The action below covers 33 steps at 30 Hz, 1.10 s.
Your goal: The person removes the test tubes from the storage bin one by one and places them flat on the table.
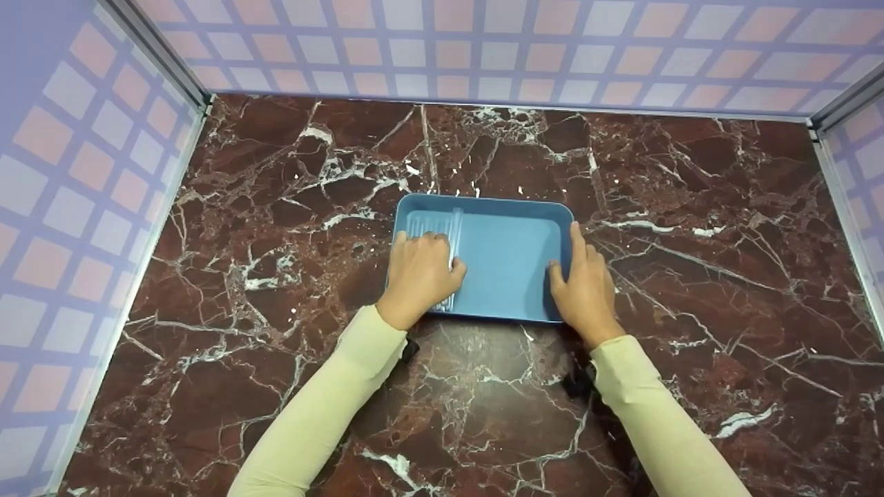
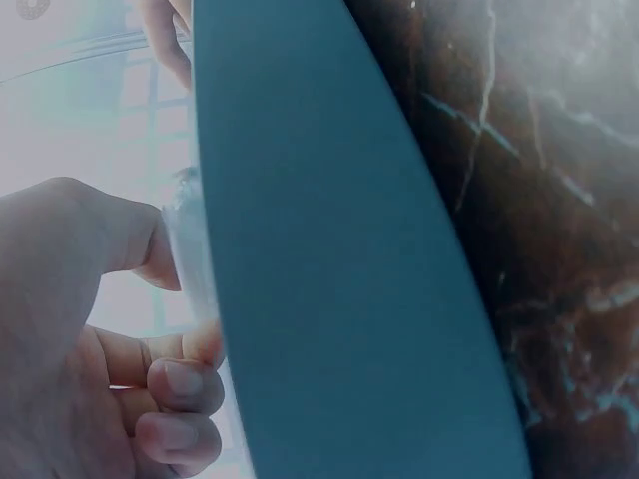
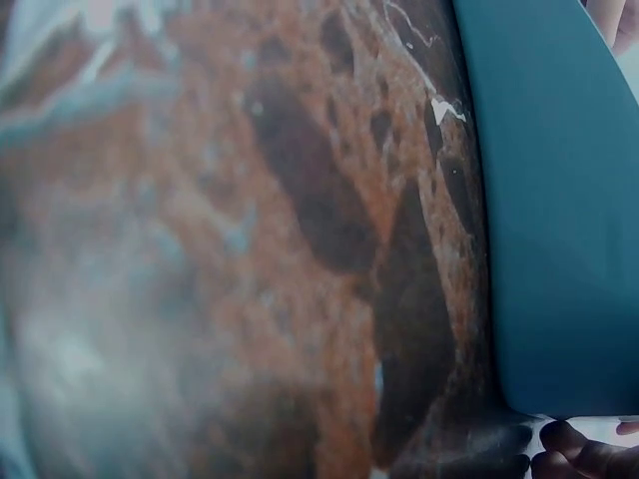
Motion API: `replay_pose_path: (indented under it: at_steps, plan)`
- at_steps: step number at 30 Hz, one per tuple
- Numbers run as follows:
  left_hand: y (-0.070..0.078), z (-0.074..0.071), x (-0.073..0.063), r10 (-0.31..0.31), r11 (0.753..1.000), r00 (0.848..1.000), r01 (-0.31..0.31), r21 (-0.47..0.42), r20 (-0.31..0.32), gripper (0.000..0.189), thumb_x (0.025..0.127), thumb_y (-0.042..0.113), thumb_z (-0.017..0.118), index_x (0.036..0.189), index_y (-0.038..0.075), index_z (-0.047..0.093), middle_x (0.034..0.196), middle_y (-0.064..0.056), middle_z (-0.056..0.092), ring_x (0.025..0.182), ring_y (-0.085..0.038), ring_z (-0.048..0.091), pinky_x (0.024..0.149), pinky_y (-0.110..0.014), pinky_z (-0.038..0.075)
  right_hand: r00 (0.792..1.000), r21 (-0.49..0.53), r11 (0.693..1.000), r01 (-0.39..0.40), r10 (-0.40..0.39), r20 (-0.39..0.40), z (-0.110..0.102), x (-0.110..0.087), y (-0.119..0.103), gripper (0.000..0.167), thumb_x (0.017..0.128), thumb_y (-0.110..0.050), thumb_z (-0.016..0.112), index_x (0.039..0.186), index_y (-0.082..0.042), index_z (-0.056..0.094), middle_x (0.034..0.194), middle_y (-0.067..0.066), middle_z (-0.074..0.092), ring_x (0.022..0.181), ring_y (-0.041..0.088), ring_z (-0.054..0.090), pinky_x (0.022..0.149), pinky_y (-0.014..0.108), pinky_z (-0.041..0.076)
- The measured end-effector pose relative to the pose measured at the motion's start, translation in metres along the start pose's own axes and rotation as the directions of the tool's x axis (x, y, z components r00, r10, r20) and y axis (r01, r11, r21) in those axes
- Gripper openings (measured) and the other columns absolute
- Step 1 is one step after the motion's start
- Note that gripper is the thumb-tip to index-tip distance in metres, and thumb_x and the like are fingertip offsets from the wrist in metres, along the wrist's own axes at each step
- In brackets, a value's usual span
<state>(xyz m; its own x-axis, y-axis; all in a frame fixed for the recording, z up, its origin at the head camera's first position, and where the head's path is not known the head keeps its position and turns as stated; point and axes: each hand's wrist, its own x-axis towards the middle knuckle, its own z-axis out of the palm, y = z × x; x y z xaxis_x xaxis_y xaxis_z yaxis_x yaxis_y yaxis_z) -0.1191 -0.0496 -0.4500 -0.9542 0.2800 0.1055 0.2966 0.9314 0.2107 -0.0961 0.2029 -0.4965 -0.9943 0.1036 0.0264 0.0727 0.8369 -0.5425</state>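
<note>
Blue tray on marbled table, clear insert already inside its left end. From afar I see left hand curled round insert, right hand gripping tray's right side. I judge only release remains.

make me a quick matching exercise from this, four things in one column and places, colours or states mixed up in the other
Column one
1. left hand
2. tray
3. right hand
4. tabletop

Column two
A. dark red with pale veins
B. at the tray's right wall
C. holding the clear ribbed piece
D. blue

Pairs: 1-C, 2-D, 3-B, 4-A
</note>
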Motion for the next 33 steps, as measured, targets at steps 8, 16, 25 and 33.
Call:
replay_pose_path:
  at_steps: [8,16,25,33]
  plan:
    - [-0.005,-0.006,-0.002,-0.016,1.000,1.000,0.016,-0.008,0.007,0.025,0.087,0.025,0.064,0.068,0.009,0.060,0.072,-0.009,0.067,0.060,-0.030,0.055,0.072,-0.044,0.040,1.000,0.000,1.000,-0.006,0.006,0.014,0.000,0.000,0.000,0.070,0.100,-0.025,0.057,0.161,-0.010,0.025,0.135,0.030,0.055,0.122,0.049,0.053,0.101,0.061,0.042]
    - [-0.012,-0.009,-0.005,-0.022,1.000,1.000,0.022,-0.001,-0.011,0.026,0.088,0.025,0.063,0.069,0.009,0.060,0.070,-0.009,0.065,0.058,-0.030,0.056,0.072,-0.045,0.041,1.000,-0.001,1.000,-0.010,0.010,0.015,-0.001,0.000,0.000,0.070,0.101,-0.025,0.056,0.161,-0.010,0.025,0.137,0.030,0.054,0.123,0.050,0.052,0.102,0.061,0.041]
    - [-0.016,-0.013,-0.007,-0.035,0.999,0.999,0.035,-0.008,-0.010,0.027,0.089,0.025,0.063,0.068,0.009,0.059,0.068,-0.009,0.064,0.058,-0.029,0.056,0.072,-0.044,0.041,1.000,0.000,1.000,-0.009,0.009,0.013,0.000,0.001,-0.001,0.070,0.101,-0.025,0.055,0.162,-0.011,0.024,0.137,0.030,0.054,0.124,0.049,0.052,0.104,0.061,0.040]
    - [-0.023,-0.016,-0.010,-0.033,0.999,0.999,0.034,0.012,-0.038,0.029,0.090,0.024,0.064,0.066,0.009,0.056,0.062,-0.008,0.060,0.053,-0.025,0.049,0.067,-0.041,0.035,1.000,0.004,1.000,-0.008,0.008,0.018,-0.001,-0.001,0.000,0.069,0.102,-0.025,0.055,0.162,-0.011,0.023,0.138,0.028,0.054,0.124,0.048,0.052,0.101,0.061,0.041]
